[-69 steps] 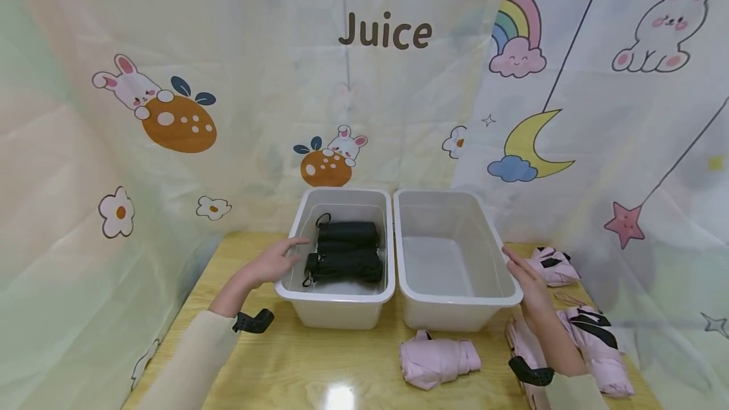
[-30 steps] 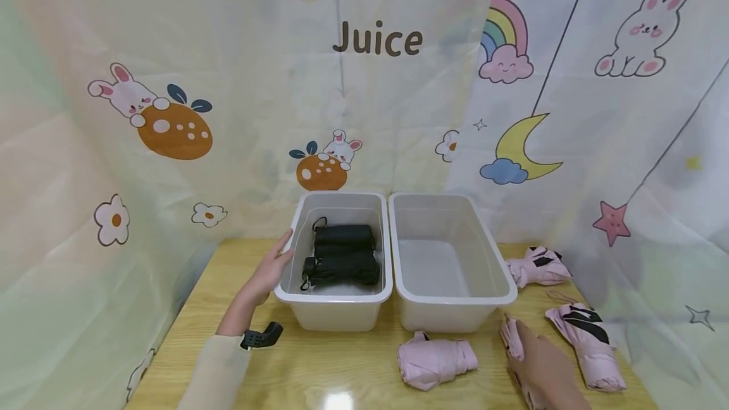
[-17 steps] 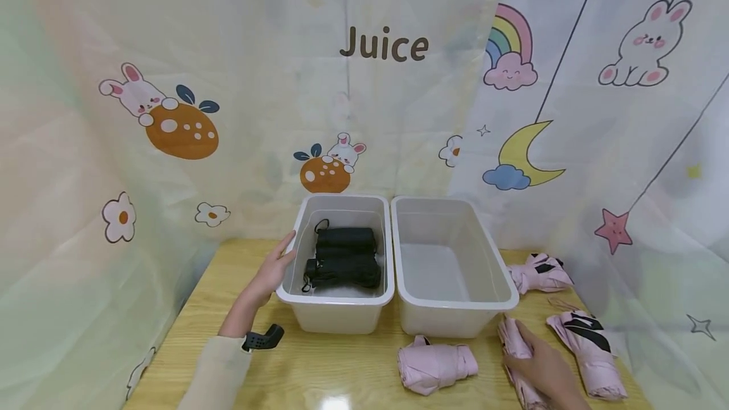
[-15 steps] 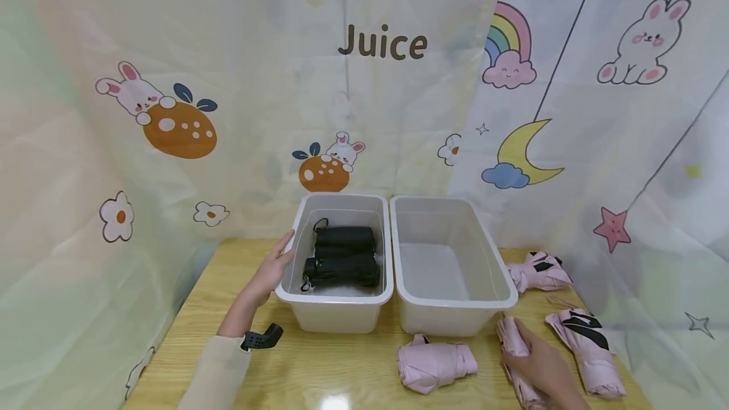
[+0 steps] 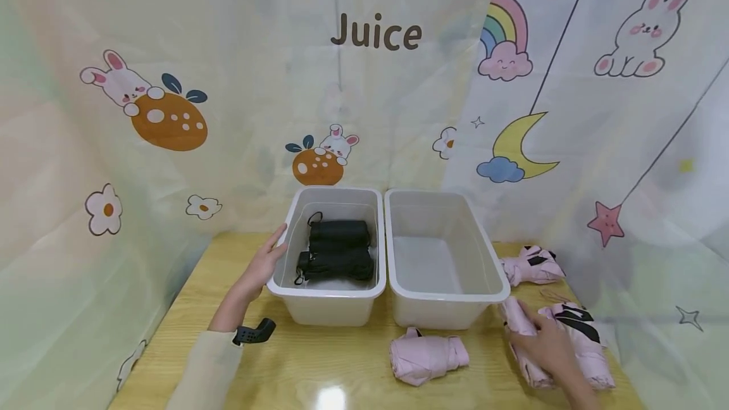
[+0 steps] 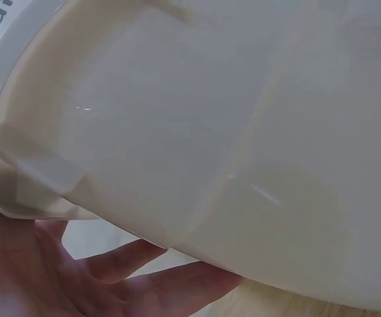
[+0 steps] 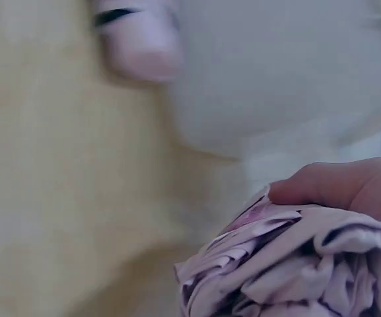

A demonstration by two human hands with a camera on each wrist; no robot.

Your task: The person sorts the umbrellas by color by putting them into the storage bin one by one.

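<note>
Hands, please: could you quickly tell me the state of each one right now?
Left hand: open, fingers resting on the left bin's rim.
Right hand: gripping a folded pink umbrella on the table.

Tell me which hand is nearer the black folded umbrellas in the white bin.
Left. The left hand rests on that white bin beside the black folded umbrellas; the right hand grips a pink umbrella far right.
</note>
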